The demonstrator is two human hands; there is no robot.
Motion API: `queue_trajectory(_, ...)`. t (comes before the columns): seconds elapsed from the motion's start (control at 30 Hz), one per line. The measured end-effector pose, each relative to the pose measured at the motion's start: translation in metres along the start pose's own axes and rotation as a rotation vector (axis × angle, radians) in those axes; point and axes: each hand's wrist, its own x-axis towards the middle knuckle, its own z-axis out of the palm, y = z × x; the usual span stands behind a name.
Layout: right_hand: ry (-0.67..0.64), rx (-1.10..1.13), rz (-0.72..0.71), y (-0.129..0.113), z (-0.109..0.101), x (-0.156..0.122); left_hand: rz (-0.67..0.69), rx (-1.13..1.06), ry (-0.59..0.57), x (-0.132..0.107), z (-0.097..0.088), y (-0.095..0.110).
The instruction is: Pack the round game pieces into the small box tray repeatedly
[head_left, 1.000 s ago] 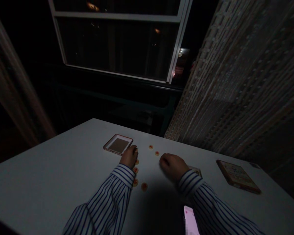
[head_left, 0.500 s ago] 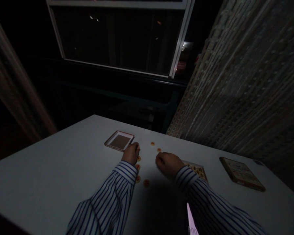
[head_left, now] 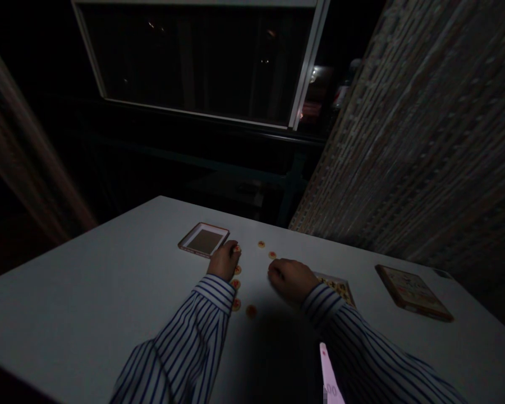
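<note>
My left hand [head_left: 224, 262] is closed, with a round xiangqi piece [head_left: 237, 248] at its fingertips, just above the table. Below it a column of xiangqi pieces [head_left: 235, 284] with red markings runs toward me along the cuff. My right hand [head_left: 292, 279] rests on the table with its fingers curled; what they hold, if anything, is hidden. Just beyond its knuckles lies one piece [head_left: 272, 255], and another piece [head_left: 261, 244] sits farther back. A single piece [head_left: 251, 311] lies between the forearms. Beside the right wrist, partly covered by it, stands a box of pieces [head_left: 343, 289].
An open shallow box part [head_left: 187, 247] lies behind my left hand. A decorated box lid [head_left: 414, 292] is at the right of the white table [head_left: 109, 292]. Under my right sleeve a bright pink strip [head_left: 329, 373] shows. A bead curtain [head_left: 387, 168] hangs at the right.
The piece at my left fingertips shows more clearly now. My right hand stays almost in place, and the whole view has shifted slightly.
</note>
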Motion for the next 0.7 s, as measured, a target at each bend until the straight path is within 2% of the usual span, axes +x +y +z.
queue_trajectory(0.37,-0.034,0.05,0.055,0.001,-0.007,-0.009,-0.09,-0.347,0.122,0.004,-0.001,0.004)
queue_trajectory(0.57,-0.004,0.064,0.038,0.005,-0.01,-0.016,-0.115,-0.467,0.123,0.005,-0.001,0.005)
queue_trajectory(0.7,0.002,0.063,0.06,0.005,-0.012,-0.02,-0.172,-0.632,0.094,0.004,-0.003,0.01)
